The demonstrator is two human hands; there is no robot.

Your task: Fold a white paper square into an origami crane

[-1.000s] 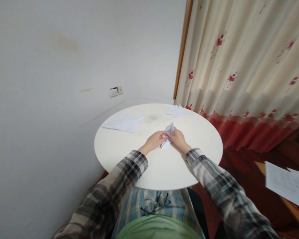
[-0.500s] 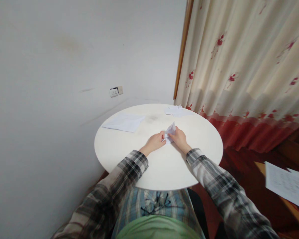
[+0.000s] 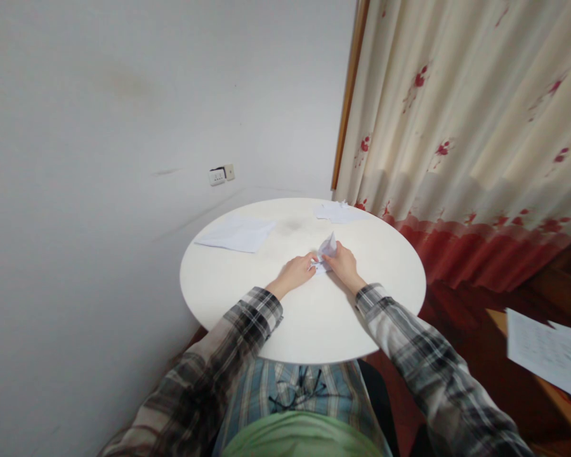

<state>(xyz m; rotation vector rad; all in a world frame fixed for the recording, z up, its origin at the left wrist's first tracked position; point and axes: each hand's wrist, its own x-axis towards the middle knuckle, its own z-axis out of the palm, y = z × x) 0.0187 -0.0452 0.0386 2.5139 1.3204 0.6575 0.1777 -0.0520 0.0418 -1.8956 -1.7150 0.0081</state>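
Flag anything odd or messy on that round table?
A crumpled paper wad sits at the far rim by the curtain, and a faint grey smudge marks the tabletop beside it. Left hand and right hand pinch a folded paper; nothing spilled.

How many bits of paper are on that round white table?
3: a small folded piece held centrally between the left hand and right hand, a flat sheet at the far left, a rumpled piece at the far edge. More may lie stacked.
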